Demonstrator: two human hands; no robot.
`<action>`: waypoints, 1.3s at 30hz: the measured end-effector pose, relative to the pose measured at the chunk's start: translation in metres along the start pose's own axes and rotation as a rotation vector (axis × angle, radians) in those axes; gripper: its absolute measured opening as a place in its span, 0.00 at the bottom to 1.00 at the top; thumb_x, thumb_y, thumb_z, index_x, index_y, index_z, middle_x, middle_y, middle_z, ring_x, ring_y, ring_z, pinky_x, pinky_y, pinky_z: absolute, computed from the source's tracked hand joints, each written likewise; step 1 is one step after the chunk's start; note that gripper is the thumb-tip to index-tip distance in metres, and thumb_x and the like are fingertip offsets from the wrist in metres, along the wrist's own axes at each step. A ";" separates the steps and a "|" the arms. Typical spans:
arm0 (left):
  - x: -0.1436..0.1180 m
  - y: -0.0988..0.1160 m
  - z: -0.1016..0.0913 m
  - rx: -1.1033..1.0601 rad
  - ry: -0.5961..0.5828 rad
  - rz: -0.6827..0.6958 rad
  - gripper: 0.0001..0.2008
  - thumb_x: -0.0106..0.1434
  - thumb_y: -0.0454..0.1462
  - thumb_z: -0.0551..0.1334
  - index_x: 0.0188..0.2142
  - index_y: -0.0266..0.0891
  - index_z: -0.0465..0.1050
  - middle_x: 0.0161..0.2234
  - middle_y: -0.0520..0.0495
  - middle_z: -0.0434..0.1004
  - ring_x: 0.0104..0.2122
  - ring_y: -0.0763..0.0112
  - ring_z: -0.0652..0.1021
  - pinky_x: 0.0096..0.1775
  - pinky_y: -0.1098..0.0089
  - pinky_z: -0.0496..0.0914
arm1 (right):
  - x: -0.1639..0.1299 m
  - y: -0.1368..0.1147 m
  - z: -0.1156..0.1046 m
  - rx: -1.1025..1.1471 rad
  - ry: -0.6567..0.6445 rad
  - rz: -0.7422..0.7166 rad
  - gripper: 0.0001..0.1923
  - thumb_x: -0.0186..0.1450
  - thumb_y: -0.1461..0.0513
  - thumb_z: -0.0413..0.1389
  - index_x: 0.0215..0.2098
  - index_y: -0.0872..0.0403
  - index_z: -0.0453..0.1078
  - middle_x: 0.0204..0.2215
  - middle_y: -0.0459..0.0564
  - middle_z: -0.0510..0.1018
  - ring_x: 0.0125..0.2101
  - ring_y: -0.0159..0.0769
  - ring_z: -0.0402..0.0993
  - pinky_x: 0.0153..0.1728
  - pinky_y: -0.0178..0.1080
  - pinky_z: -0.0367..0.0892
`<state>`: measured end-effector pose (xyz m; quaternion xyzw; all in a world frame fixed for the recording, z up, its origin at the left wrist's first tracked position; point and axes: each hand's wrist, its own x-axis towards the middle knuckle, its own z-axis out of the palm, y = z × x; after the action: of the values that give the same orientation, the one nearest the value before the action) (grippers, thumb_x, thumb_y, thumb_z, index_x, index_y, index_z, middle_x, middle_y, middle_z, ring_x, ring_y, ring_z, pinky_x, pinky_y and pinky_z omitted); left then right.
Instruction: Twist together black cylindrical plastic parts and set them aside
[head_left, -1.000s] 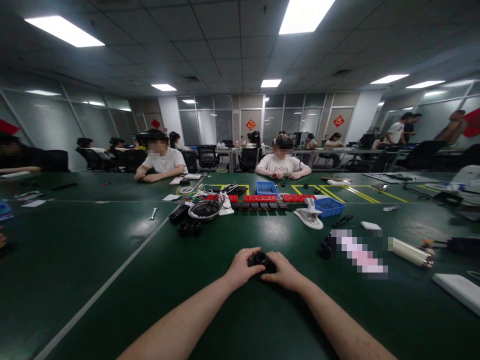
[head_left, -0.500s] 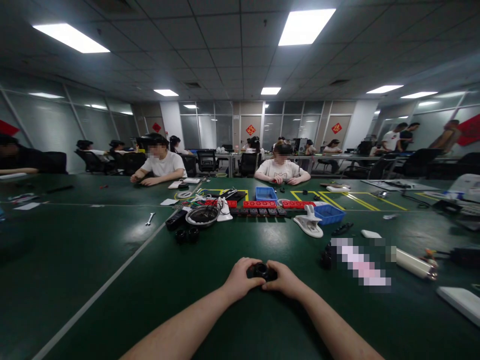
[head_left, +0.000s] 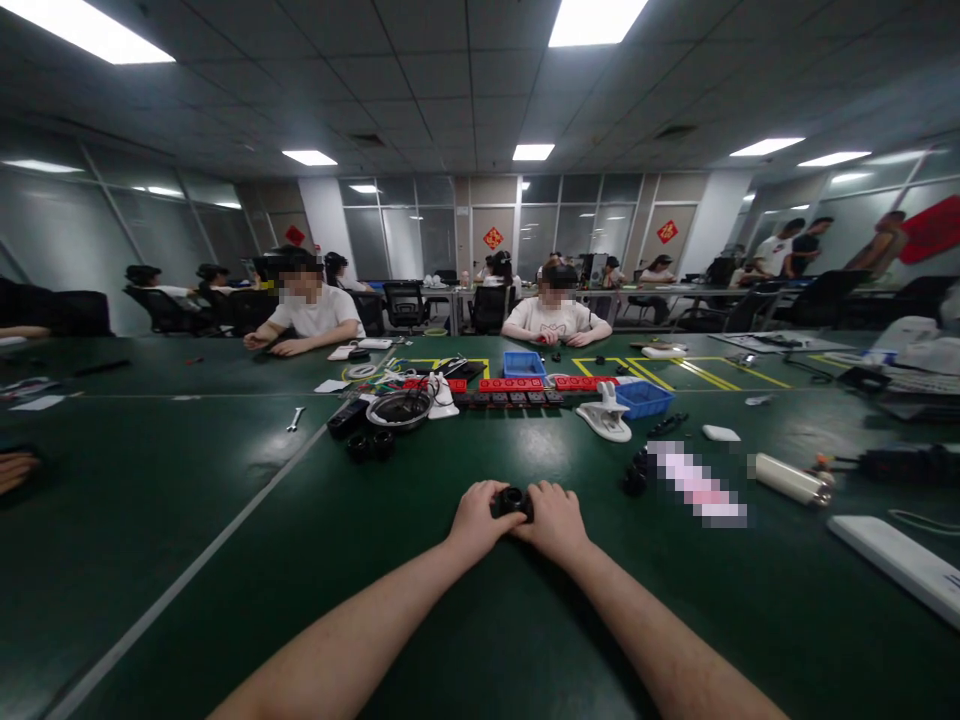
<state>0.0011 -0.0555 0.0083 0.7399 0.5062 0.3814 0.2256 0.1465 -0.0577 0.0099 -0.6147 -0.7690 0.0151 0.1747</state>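
A small black round part point(head_left: 511, 499), like a lens ring, sits low over the green table point(head_left: 300, 560) straight ahead of me. My left hand point(head_left: 478, 522) grips its left side and my right hand point(head_left: 553, 520) grips its right side, fingers curled around it. Most of the part is hidden by my fingers; only its dark top shows. Both forearms stretch forward from the bottom of the view.
Beyond my hands lie two black rings point(head_left: 371, 444), a round metal dish point(head_left: 399, 408), red and black blocks point(head_left: 512, 384), blue bins point(head_left: 643, 398), a white clamp point(head_left: 604, 420), a wrench point(head_left: 295, 418) and a white cylinder point(head_left: 787, 478). Two people point(head_left: 553, 318) sit across the table.
The view has shifted a little and my hands have closed tighter over the black part, hiding more of it. The things on the table have not moved.
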 end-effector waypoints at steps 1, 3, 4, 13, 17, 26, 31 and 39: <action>0.001 -0.001 -0.001 -0.032 -0.028 0.014 0.17 0.45 0.39 0.65 0.36 0.38 0.68 0.34 0.48 0.69 0.36 0.65 0.69 0.37 0.69 0.63 | 0.002 0.005 -0.001 0.079 -0.039 -0.045 0.25 0.46 0.51 0.57 0.38 0.55 0.66 0.37 0.55 0.70 0.38 0.46 0.63 0.37 0.43 0.55; 0.001 -0.003 -0.005 -0.100 -0.098 0.027 0.18 0.46 0.39 0.65 0.38 0.38 0.68 0.36 0.48 0.69 0.37 0.65 0.69 0.36 0.70 0.63 | 0.007 0.017 -0.004 0.271 -0.154 -0.176 0.31 0.44 0.52 0.59 0.44 0.53 0.63 0.40 0.53 0.69 0.39 0.44 0.63 0.38 0.41 0.57; 0.002 -0.004 -0.006 -0.130 -0.133 0.025 0.18 0.46 0.39 0.64 0.38 0.38 0.68 0.36 0.47 0.69 0.37 0.66 0.69 0.35 0.70 0.63 | 0.010 0.022 -0.005 0.358 -0.210 -0.234 0.30 0.45 0.54 0.59 0.46 0.53 0.63 0.40 0.51 0.69 0.40 0.42 0.63 0.39 0.41 0.57; 0.003 -0.005 -0.008 -0.172 -0.187 0.063 0.18 0.47 0.38 0.65 0.39 0.39 0.68 0.37 0.47 0.68 0.38 0.65 0.69 0.37 0.70 0.64 | 0.017 0.037 -0.001 0.654 -0.403 -0.296 0.19 0.49 0.62 0.57 0.41 0.53 0.67 0.35 0.45 0.72 0.37 0.39 0.66 0.39 0.39 0.59; 0.001 -0.005 -0.006 -0.181 -0.162 0.060 0.18 0.46 0.38 0.65 0.39 0.39 0.68 0.36 0.48 0.67 0.36 0.67 0.69 0.36 0.70 0.63 | 0.017 0.036 -0.003 0.717 -0.426 -0.307 0.21 0.49 0.62 0.57 0.43 0.53 0.66 0.37 0.45 0.72 0.38 0.39 0.66 0.39 0.39 0.59; 0.000 -0.004 -0.003 -0.185 -0.140 0.012 0.18 0.44 0.36 0.66 0.37 0.38 0.68 0.35 0.50 0.67 0.33 0.70 0.68 0.34 0.72 0.63 | 0.019 0.032 0.011 0.552 -0.296 -0.139 0.18 0.43 0.57 0.61 0.30 0.55 0.65 0.25 0.42 0.70 0.27 0.32 0.64 0.26 0.32 0.56; -0.001 -0.005 0.006 -0.057 0.030 -0.055 0.17 0.46 0.37 0.64 0.37 0.38 0.67 0.33 0.50 0.67 0.31 0.70 0.67 0.33 0.71 0.62 | 0.010 0.005 0.016 0.189 -0.079 0.019 0.13 0.49 0.55 0.56 0.26 0.55 0.63 0.24 0.46 0.70 0.26 0.33 0.64 0.25 0.33 0.52; 0.001 -0.006 -0.005 -0.098 -0.063 0.044 0.18 0.46 0.37 0.65 0.39 0.39 0.69 0.33 0.49 0.68 0.31 0.70 0.68 0.33 0.72 0.63 | 0.006 0.004 0.003 0.214 -0.048 -0.119 0.27 0.46 0.53 0.58 0.43 0.55 0.62 0.38 0.52 0.69 0.38 0.43 0.64 0.37 0.40 0.56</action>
<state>-0.0065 -0.0528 0.0074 0.7504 0.4632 0.3871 0.2690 0.1483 -0.0502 0.0075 -0.5451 -0.8022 0.1014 0.2214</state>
